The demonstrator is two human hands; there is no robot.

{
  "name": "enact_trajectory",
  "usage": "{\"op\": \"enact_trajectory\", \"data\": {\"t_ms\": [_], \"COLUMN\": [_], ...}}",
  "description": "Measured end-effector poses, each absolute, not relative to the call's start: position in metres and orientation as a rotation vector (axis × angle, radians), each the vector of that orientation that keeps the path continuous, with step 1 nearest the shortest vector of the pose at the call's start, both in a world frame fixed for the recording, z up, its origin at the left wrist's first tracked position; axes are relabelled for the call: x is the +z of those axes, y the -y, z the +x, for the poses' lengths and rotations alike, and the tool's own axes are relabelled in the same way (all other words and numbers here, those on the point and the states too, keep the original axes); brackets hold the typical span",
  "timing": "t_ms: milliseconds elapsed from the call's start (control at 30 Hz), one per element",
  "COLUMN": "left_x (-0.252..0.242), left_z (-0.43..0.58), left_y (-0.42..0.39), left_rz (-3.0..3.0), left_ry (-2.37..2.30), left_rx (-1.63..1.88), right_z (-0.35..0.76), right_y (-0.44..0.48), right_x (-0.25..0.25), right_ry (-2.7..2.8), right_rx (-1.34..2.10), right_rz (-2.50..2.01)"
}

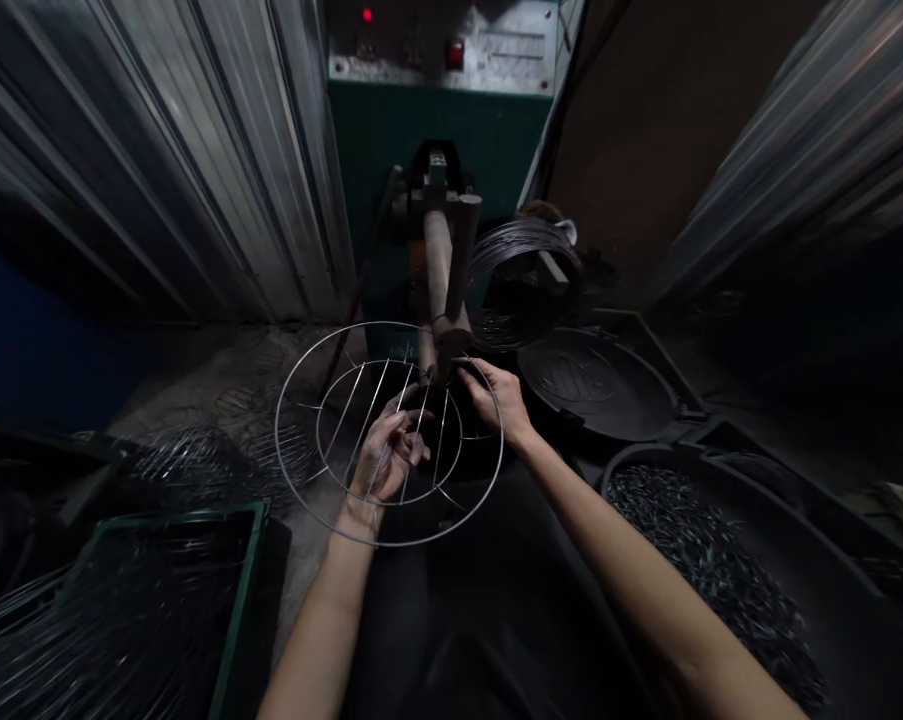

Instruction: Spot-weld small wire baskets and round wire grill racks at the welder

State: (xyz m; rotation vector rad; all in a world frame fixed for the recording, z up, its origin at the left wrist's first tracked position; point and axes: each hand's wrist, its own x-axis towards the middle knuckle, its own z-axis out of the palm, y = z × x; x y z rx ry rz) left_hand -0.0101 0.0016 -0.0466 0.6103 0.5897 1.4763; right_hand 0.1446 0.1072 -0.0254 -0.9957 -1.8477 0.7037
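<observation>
A round wire rack [287, 487], with an outer ring, a smaller inner ring and several straight bars, lies level below the tip of a spot welder [451, 345]. My left hand [385, 455] is beneath it, fingers partly curled among the bars and fingertips close to the inner ring by the welder tip. My right hand [496, 400] pinches the rack's far right side, next to the same tip. The rim crosses in front of that hand. Exactly what each set of fingertips touches is hard to make out in the dim light.
A green crate [252, 560] of wire pieces stands at lower left, with finished-looking wire racks [196, 450] heaped behind. Small metal pieces [710, 570] fill a dark basin [818, 530] at right. Behind are a round dark pan [608, 385], a wire coil [526, 240] and a control panel [511, 50].
</observation>
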Motion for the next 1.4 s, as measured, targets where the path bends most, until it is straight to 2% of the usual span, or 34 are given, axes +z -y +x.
{"op": "enact_trajectory", "data": {"t_ms": [467,733,933,1400], "left_x": [-0.040,-0.041,-0.047,-0.046], "left_z": [-0.018,-0.003,0.005,-0.006], "left_y": [0.000,0.004,0.003,-0.026], "left_rz": [0.618,0.635,0.661,0.693], "left_ry": [-0.650,-0.673,-0.761,-0.777], "left_rx": [1.423,1.493,1.689,1.792], "right_z": [0.140,0.196,0.178,0.141], "right_y": [-0.119,-0.065,-0.066,-0.100], "right_x": [-0.030,-0.020,-0.021,-0.023], "right_ry": [1.863,2.029,1.948,1.805], "right_rx": [0.758,0.943,0.931,0.701], "right_rz": [-1.039,-1.032,-1.054,-1.062]}}
